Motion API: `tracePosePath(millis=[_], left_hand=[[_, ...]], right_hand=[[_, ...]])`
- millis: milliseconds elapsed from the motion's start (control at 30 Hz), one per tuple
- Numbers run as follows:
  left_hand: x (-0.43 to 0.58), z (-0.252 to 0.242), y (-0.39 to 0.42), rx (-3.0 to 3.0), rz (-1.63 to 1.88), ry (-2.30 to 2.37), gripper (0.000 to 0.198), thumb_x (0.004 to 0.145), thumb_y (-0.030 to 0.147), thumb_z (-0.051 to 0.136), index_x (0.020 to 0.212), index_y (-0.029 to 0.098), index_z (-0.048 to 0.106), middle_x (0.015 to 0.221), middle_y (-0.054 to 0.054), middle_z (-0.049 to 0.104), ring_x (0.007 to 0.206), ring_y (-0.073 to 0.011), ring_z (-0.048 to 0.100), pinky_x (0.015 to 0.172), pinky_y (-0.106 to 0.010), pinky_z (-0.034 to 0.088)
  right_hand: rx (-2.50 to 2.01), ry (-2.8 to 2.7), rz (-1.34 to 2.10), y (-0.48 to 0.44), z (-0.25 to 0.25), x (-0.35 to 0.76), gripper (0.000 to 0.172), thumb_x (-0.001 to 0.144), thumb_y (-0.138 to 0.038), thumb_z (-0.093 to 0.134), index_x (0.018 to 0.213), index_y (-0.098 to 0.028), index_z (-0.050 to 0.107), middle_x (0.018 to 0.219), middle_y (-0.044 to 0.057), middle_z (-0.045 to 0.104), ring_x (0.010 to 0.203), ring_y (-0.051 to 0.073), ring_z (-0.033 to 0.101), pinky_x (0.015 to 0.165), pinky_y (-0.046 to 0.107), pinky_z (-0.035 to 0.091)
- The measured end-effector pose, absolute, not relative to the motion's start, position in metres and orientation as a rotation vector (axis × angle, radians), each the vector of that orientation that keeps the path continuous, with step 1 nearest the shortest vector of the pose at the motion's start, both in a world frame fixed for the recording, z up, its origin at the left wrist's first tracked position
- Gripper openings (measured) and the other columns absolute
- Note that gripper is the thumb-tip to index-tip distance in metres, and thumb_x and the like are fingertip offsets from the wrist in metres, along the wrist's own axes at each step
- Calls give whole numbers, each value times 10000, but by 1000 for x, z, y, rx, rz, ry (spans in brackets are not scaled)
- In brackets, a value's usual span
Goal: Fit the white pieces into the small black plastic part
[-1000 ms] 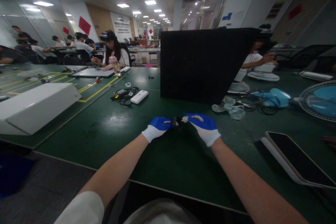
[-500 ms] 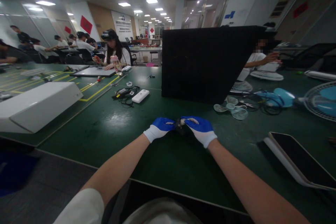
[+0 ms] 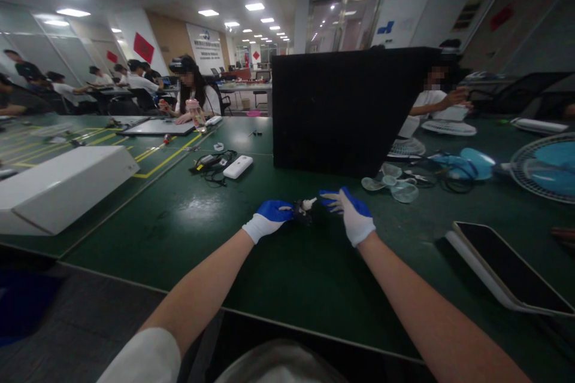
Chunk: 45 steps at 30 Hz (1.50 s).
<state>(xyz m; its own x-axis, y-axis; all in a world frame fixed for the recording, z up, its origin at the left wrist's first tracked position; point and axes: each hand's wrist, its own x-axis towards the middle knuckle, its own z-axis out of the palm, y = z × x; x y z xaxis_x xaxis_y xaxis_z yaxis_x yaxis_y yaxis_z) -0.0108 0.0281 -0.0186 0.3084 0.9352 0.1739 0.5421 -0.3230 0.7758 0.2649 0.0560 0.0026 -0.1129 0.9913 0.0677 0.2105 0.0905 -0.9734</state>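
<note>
Over the green table, my left hand (image 3: pixel 273 213), in a blue and white glove, grips a small black part (image 3: pixel 302 214). A white stem-like piece (image 3: pixel 309 203) sticks out of that part toward the right; its exact kind is too dark and small to make out. My right hand (image 3: pixel 348 209), gloved the same way, is just right of the white piece and apart from it. Its fingers are spread, with nothing between them. Beyond my right hand lies a pale translucent fan blade (image 3: pixel 392 182).
A large black box (image 3: pixel 341 111) stands ahead. On the right are a phone-like slab (image 3: pixel 507 263), a fan grille (image 3: pixel 548 170) and cables. Leftward lie a white power bank-like block (image 3: pixel 238 167), a cabled adapter (image 3: pixel 209 161) and a long white box (image 3: pixel 67 188). Other people sit farther back.
My right hand has let go of the white piece and drawn back to the right, its fingers opening. My left hand still holds the black part. The view has shifted slightly.
</note>
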Motion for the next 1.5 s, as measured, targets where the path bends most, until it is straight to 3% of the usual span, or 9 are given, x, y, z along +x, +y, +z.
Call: tracePosePath(millis=[67,133,367,667,1067,1333,1500], left_hand=[[-13,-19,30,1987,838,1313,299,932,407,600,1077,218,780,1096,-34,778,1039,-221,702,1008,-375,519],[-15,-18,31,2016,809,1312,303,940,407,585,1079,220,778,1105,-41,775,1053,-224,700,1024,-388,511],[-16,-12,27,2018,789,1330,318,939,421,586,1106,220,768,1107,-51,772,1101,-237,691,1048,-421,505],[-14,-12,28,1978,831,1317,267,917,356,617,1068,212,783,1109,-50,777,1116,-244,685,1061,-415,497],[-60,-28,28,1828,932,1322,373,885,454,648,1146,214,764,1166,-71,768,1098,-269,705,1048,-454,512],[-136,-8,6,1526,1085,1696,342,863,398,665,1132,212,767,1172,-62,771,1156,-270,693,1034,-398,537],[-174,-5,0,1399,1182,1996,342,909,402,615,1141,194,755,1125,-84,784,1011,-243,747,939,-357,576]], right_hand=[[-1313,-1354,1384,75,0,281,908,958,-733,96,1107,-177,799,1090,166,771,1030,333,705,929,492,548],[-1250,-1316,1536,95,-6,296,960,955,-712,26,1118,-157,793,1129,183,761,1042,328,700,920,461,548],[-1230,-1178,1480,120,-19,311,881,970,-659,8,1303,-223,698,1360,116,676,1201,294,640,1019,432,500],[-1235,-1187,1567,114,-12,305,947,975,-635,-43,1236,-169,739,1305,137,708,1150,290,666,969,400,526],[-1188,-1213,1574,112,-12,309,934,974,-641,-19,1165,-163,760,1257,164,721,1109,303,668,946,413,517],[-1221,-1203,1581,108,-7,307,928,977,-645,-5,1170,-163,763,1284,154,711,1150,306,657,972,415,513],[-1226,-1202,1554,107,-7,306,945,970,-659,-21,1176,-167,760,1295,147,708,1157,298,657,985,413,515]])
